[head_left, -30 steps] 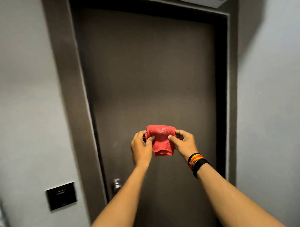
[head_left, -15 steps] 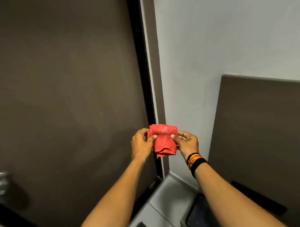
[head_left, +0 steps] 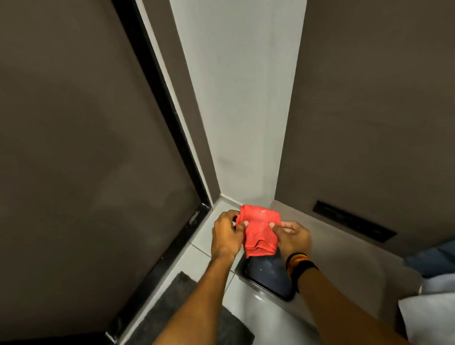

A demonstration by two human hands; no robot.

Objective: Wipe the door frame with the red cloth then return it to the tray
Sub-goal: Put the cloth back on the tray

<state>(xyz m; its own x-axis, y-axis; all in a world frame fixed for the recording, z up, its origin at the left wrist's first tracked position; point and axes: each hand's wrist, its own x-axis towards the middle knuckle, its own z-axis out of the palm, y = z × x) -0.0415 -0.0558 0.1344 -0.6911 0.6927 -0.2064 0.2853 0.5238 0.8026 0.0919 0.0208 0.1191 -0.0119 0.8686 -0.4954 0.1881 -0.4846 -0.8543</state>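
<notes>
A folded red cloth [head_left: 259, 232] hangs between my two hands at chest height. My left hand [head_left: 224, 235] pinches its left edge and my right hand [head_left: 293, 237] pinches its right edge. Directly below the cloth lies a dark blue tray [head_left: 271, 276] on a pale surface, partly hidden by my right wrist. The brown door frame [head_left: 166, 79] runs down the left of centre, with the dark door [head_left: 65, 152] beside it.
A grey mat [head_left: 182, 310] lies on the tiled floor by the door's black threshold [head_left: 157, 273]. A white wall [head_left: 241, 94] fills the corner, a brown panel [head_left: 374, 115] stands at the right. White and blue fabric [head_left: 442, 294] sits at the lower right.
The view has swung right and down from the door to the floor corner. The tray has come into sight under the cloth. Both hands keep the same hold on the cloth.
</notes>
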